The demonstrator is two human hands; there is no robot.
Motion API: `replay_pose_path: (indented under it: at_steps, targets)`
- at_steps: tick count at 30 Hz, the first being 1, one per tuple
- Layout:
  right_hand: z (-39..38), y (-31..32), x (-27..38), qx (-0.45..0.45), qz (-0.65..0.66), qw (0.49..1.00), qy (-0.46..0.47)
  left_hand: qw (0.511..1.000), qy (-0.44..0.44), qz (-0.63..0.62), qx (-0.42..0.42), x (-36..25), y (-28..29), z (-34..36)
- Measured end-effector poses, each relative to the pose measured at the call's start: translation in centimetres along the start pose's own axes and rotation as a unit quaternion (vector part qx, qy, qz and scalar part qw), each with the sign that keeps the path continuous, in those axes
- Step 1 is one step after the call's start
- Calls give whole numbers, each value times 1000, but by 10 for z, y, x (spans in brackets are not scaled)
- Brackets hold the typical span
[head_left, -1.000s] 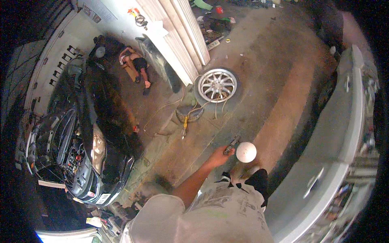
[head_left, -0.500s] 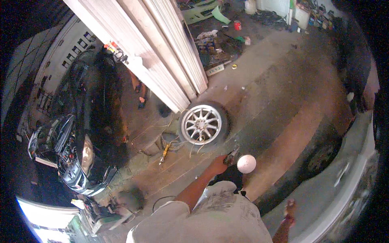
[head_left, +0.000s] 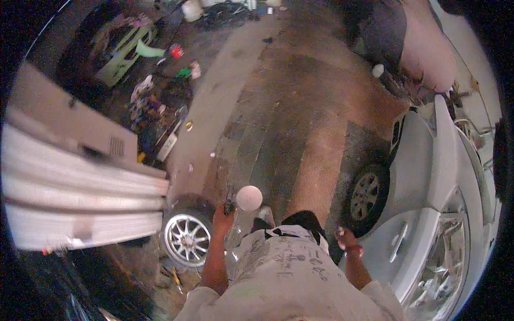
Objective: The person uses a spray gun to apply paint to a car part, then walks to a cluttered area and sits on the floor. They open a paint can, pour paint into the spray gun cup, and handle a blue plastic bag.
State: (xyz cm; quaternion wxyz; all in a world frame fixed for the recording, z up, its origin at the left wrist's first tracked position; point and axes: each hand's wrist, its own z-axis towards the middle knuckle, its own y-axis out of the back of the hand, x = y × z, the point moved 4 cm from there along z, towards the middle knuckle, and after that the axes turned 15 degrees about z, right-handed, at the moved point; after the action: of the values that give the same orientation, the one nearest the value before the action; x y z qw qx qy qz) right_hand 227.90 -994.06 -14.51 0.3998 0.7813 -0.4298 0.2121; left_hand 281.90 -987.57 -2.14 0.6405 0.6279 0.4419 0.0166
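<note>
I'm gripping the spray gun [head_left: 231,206] in my clenched left hand [head_left: 222,216], its white cup [head_left: 249,197] out front over the floor [head_left: 300,134], right hand [head_left: 345,238] hanging empty and loose; walking near the loose wheel [head_left: 187,238], I'm risking a trip and spill.

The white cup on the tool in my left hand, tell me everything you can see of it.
The white cup is round and pale, plastic by the look, and seen almost from above so only its circular top shows. It sits on a small dark tool gripped in the left hand, held out over the paved floor. Its contents cannot be told.
</note>
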Motion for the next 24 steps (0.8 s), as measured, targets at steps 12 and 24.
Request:
replay_pose_path:
  at_steps: [12, 24]
  targets:
    - [219, 74, 63, -32, -1, 969, -246, 971, 147, -107, 158, 7, -162, 375]
    - [670, 309, 629, -192, 54, 954, 225, 911, 299, -206, 196, -132, -250, 617]
